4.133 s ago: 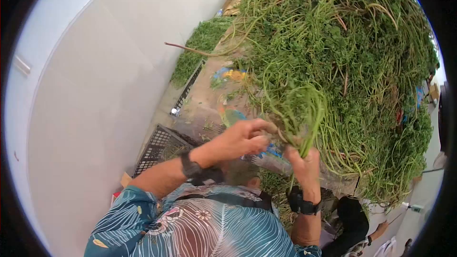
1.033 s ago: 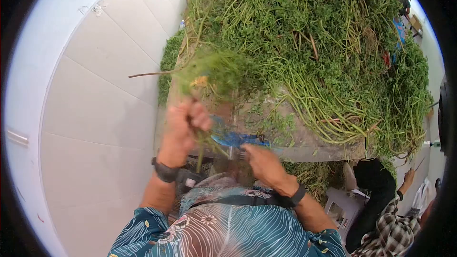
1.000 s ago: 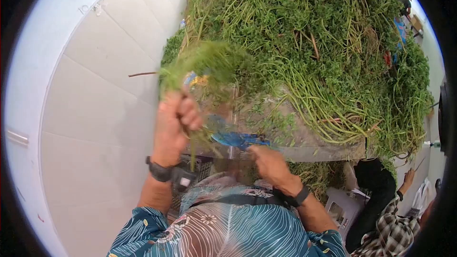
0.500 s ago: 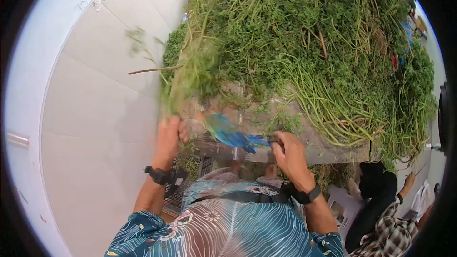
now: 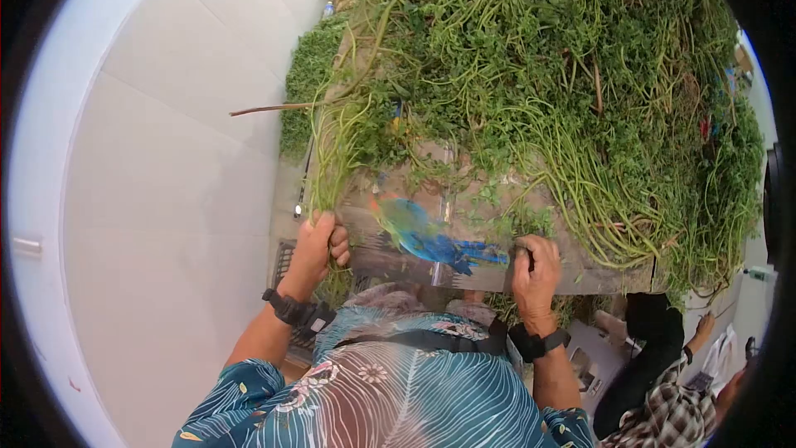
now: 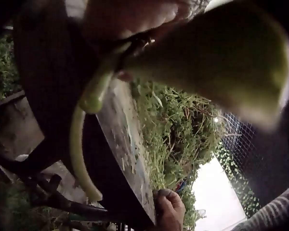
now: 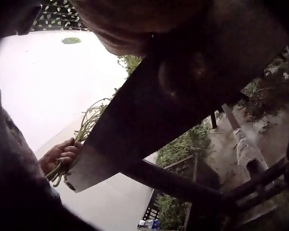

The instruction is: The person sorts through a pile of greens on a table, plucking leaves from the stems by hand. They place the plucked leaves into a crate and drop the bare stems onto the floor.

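Note:
In the head view, the left hand (image 5: 325,242) grips a bunch of green stems (image 5: 332,174) at the table's near left corner; their leafy ends spread over the table. Cut stem ends (image 6: 90,98) loom large in the left wrist view. The right wrist view also shows the left hand (image 7: 60,156) closed around the stems. The right hand (image 5: 537,274) rests at the table's near edge with curled fingers, right of a blue parrot picture (image 5: 423,236). Whether it holds something small is hidden.
A large heap of leafy stems (image 5: 531,58) covers the table (image 5: 589,278). One brown-ended stem (image 5: 274,109) juts past the left edge. Black crates of greens stand below at the left, beside a pale wall (image 5: 166,199). Another person in a checked shirt (image 5: 676,398) is at lower right.
The left hand has come down with the bunch, whose blurred leaves are now still. The right hand has moved rightward off the parrot picture's tail along the table edge.

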